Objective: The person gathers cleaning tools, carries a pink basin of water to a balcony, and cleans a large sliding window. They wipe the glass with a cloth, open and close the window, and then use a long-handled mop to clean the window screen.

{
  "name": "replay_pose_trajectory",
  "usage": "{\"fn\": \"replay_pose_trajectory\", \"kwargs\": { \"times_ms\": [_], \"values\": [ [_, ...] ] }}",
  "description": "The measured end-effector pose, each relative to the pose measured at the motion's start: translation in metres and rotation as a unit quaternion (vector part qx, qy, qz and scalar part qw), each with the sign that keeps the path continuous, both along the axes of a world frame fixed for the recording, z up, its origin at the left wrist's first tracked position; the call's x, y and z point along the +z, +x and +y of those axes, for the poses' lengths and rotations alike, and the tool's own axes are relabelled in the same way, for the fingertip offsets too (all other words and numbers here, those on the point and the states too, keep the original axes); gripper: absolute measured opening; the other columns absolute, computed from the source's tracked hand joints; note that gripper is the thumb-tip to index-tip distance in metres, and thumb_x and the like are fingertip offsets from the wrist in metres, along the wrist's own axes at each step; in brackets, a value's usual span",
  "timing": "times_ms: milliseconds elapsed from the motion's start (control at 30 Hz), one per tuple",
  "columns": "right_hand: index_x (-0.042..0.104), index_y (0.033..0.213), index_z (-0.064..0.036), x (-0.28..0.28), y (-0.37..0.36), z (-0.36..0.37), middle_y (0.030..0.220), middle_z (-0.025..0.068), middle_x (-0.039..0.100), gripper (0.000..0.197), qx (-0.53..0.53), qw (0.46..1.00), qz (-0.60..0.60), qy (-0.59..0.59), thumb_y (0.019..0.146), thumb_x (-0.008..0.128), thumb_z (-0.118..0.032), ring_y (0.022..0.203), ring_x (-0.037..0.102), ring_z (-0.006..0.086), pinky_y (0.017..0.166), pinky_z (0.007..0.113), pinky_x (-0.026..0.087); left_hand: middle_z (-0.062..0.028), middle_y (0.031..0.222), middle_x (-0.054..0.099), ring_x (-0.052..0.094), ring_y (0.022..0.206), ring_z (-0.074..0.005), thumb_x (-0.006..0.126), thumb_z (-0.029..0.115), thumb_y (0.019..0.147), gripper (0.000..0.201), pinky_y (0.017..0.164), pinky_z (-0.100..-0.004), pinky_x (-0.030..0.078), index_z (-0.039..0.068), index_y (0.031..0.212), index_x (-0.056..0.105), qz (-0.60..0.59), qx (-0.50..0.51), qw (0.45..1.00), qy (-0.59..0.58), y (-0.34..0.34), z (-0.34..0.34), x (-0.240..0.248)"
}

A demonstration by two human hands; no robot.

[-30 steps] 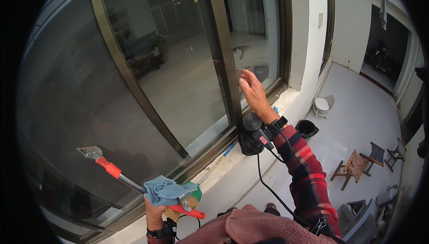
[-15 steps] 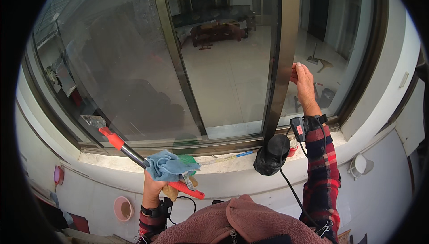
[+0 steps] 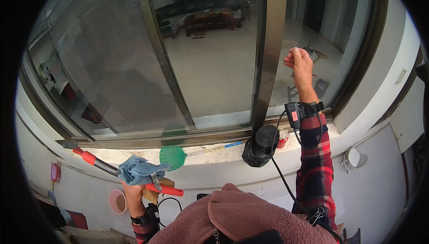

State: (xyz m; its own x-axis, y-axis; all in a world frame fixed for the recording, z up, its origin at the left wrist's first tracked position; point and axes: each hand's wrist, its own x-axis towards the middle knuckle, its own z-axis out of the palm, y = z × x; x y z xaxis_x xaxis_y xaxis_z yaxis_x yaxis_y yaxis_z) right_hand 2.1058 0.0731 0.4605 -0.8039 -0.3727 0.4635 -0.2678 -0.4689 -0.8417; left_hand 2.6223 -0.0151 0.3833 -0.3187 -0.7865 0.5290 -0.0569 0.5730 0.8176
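My left hand (image 3: 133,195) grips a long-handled scraper (image 3: 107,167) with a flat blade, red collar, metal shaft and red grip. A crumpled blue cloth (image 3: 136,171) and a tan cloth or sponge (image 3: 154,193) are bunched in the same hand. The blade tip lies over the left end of the windowsill. My right hand (image 3: 299,65) is raised before the right window pane (image 3: 333,43), just right of the brown upright frame (image 3: 269,52). Its fingers are curled together against the thumb; whether anything small sits between them is hidden.
On the sill (image 3: 205,156) are a green mesh head (image 3: 173,157) on a thin blue-tipped stick, a black-wrapped cylinder (image 3: 260,148) and a small red item (image 3: 282,142). A black cable (image 3: 286,183) hangs along my right arm. A pink bucket (image 3: 118,201) and a white container (image 3: 351,158) stand below.
My right hand has come off the edge of the upright frame to in front of the right pane, its fingers curling in. My left hand has lowered leftward, bringing the scraper blade down off the glass.
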Motion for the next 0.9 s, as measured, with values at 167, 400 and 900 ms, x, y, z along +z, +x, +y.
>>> {"fn": "replay_pose_trajectory", "kwargs": {
  "times_ms": [167, 400, 900],
  "values": [
    [0.056, 0.091, -0.0037, 0.000, 0.004, -0.004, 0.078, 0.0033, 0.056, 0.021, -0.030, 1.000, -0.007, -0.004, 0.092, 0.053, -0.024, 0.069, 0.058, 0.0134, 0.064, 0.026, 0.050, -0.0101, 0.090, 0.059, 0.056, 0.081, -0.0184, 0.066, 0.010, 0.060, 0.032, 0.076, -0.0293, 0.044, -0.002, 0.089, 0.058, 0.030, 0.000, 0.999, 0.022, 0.008, -0.007, -0.004],
    [0.056, 0.105, -0.0019, 0.002, 0.016, 0.003, 0.096, 0.0061, 0.058, 0.028, -0.028, 0.999, 0.013, 0.026, 0.092, 0.053, -0.026, 0.089, 0.058, 0.0140, 0.076, 0.026, 0.049, -0.0058, 0.091, 0.060, 0.057, 0.081, -0.0151, 0.064, 0.008, 0.063, 0.034, 0.077, -0.0269, 0.045, -0.001, 0.095, 0.057, 0.013, -0.038, 0.998, 0.044, 0.018, -0.019, -0.001],
    [0.040, 0.128, 0.0059, -0.012, 0.065, -0.028, 0.124, 0.0184, 0.051, 0.075, -0.288, 0.909, 0.243, 0.178, 0.081, 0.065, -0.046, 0.114, 0.048, 0.0271, 0.097, 0.033, 0.036, -0.0058, 0.105, 0.058, 0.055, 0.097, -0.0143, 0.064, 0.002, 0.065, 0.051, 0.091, -0.0299, 0.041, -0.005, 0.113, 0.052, 0.093, -0.090, 0.981, 0.144, 0.056, -0.048, -0.025]
  ]
}}
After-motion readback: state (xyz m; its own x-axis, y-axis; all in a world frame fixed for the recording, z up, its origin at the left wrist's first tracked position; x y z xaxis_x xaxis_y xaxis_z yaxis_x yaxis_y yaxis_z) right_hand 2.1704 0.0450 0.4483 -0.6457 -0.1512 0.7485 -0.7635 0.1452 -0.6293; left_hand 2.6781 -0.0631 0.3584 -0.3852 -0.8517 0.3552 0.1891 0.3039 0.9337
